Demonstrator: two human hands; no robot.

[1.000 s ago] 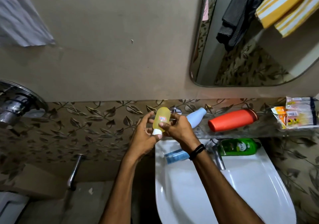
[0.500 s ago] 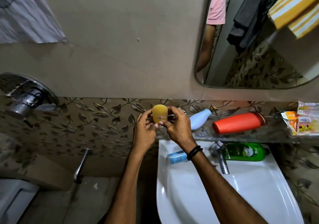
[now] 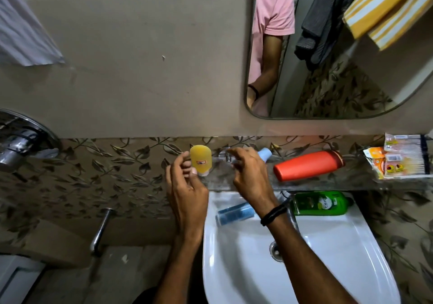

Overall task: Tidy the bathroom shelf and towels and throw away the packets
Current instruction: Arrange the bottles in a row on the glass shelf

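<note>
A small yellow bottle (image 3: 201,159) stands cap-down at the left end of the glass shelf (image 3: 339,183). My left hand (image 3: 187,191) grips it low, with fingertips at its cap. Just right of the bottle, my right hand (image 3: 248,175) hovers over the shelf with its fingers apart, holding nothing. A light blue bottle (image 3: 265,153) lies behind that hand, mostly hidden. An orange-red bottle (image 3: 309,165) lies on its side mid-shelf. Several packets (image 3: 403,157) are piled at the shelf's right end.
Below the shelf, a green bottle (image 3: 321,203) and a blue tube (image 3: 235,212) lie on the white sink (image 3: 339,268) beside the tap (image 3: 291,214). A white cloth (image 3: 23,34) hangs top left. The mirror (image 3: 339,81) reflects a striped towel and dark clothes. A chrome fitting (image 3: 16,144) juts from the left wall.
The yellow bottle went from both hands onto the left end of the shelf, cap down. My right hand let go and moved right. The view shifted left.
</note>
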